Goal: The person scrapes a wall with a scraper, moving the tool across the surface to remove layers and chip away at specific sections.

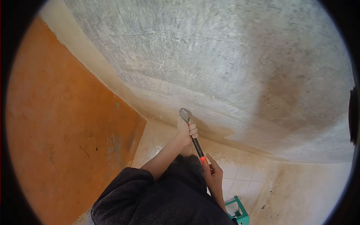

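I hold a long-handled scraper (195,143) with both hands, its metal blade (184,113) pressed against the lower part of a grey plastered wall (225,56). My left hand (186,131) grips the dark shaft just below the blade. My right hand (213,174) is closed around the orange grip at the handle's lower end. Both arms reach forward from my dark sleeves.
An orange painted wall (67,123) meets the grey wall in a corner at the left. A beige band runs along the foot of the grey wall. Dusty pale floor tiles (243,176) lie below, with a green stool (238,212) near my feet.
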